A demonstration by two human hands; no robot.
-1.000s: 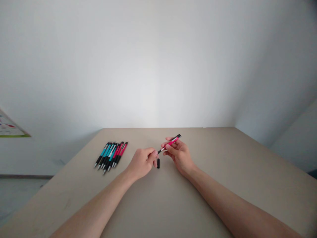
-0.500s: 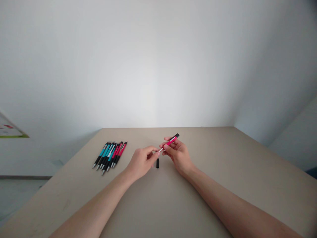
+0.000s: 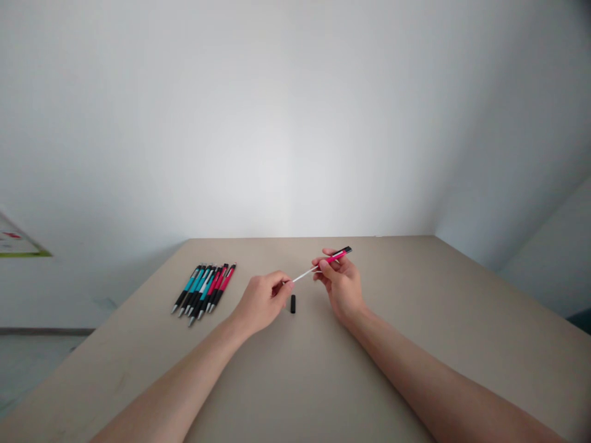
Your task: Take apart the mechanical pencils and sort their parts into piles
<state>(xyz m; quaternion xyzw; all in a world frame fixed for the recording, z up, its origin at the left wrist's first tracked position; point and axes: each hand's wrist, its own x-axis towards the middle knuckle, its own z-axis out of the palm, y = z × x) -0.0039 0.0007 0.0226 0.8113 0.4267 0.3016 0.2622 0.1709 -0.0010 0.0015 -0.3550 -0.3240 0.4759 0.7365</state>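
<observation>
Between thumb and fingers, my right hand [image 3: 342,284] holds a red pen barrel [image 3: 336,256] with a black clip end, tilted up to the right. A thin white ink refill [image 3: 303,275] reaches from the barrel's lower end to my left hand [image 3: 265,299]. The left thumb and fingers pinch the refill's near end, and its tip is hidden in them. On the table just right of the left hand lies a short black pen grip [image 3: 293,304], which neither hand touches.
Several pens with blue, red and white barrels [image 3: 203,292] lie side by side on the left of the beige table [image 3: 295,381]. A pale wall [image 3: 290,123] rises behind the table's far edge. A green-edged board [image 3: 21,246] hangs at far left.
My right hand has moved right with the red barrel, away from my left hand. Much more of the white refill now shows between them. The left hand has barely shifted.
</observation>
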